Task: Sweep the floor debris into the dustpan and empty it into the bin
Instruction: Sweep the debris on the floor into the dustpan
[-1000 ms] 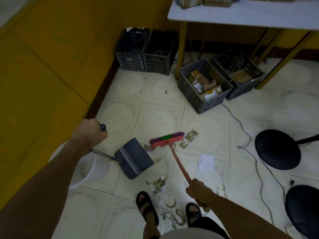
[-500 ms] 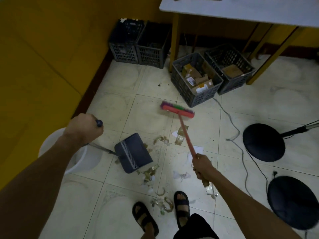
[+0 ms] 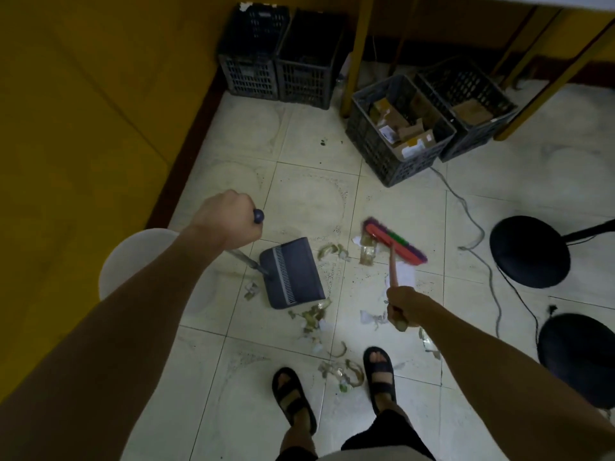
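My left arm hides most of the white bin [image 3: 133,257]. Left grip [image 3: 226,221] clenches the dustpan [image 3: 293,272] handle; right grip [image 3: 404,307] clasps the broom [image 3: 394,241].

No legible text or labels anywhere.

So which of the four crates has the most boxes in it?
The grey crate angled by the yellow table leg, nearest the broom; it's piled with cardboard boxes. The crate beside it shows one, and the two by the wall look dark.

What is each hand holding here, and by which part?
Left hand grips the dustpan by the top of its long handle; right hand grips the broom near the upper end of its stick.
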The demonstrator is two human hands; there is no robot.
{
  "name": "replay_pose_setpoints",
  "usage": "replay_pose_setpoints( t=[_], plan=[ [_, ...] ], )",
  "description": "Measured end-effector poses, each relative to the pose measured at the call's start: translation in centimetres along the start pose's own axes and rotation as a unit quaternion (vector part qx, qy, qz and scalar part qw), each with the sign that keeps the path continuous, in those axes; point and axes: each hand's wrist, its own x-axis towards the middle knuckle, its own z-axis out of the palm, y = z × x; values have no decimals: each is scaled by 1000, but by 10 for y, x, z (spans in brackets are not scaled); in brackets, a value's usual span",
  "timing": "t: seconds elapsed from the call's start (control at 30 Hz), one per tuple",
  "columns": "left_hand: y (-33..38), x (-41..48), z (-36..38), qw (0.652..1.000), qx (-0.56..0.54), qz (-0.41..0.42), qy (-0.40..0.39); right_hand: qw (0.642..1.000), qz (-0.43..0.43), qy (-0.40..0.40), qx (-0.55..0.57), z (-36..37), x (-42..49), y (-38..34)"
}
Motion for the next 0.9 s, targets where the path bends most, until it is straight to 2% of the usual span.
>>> replay_pose_setpoints(
  t=[0.27, 0.47, 0.6, 0.77, 0.9],
  plan=[
    [-45, -22, 5, 999, -17, 37, -22, 998, 7, -19, -55, 120, -56, 18],
    [-54, -47, 8, 999, -20, 18, -20, 988, -18, -21, -154, 151, -88, 58],
    [-33, -65, 8, 1000, -17, 13, -18, 987, -31, -3, -155, 125, -97, 91],
    [6, -85, 2, 1000, 19, 16, -8, 998, -20, 32, -54, 76, -100, 119],
    [65, -105, -5, 998, 46, 32, -8, 998, -36, 46, 18, 31, -104, 155]
  ],
)
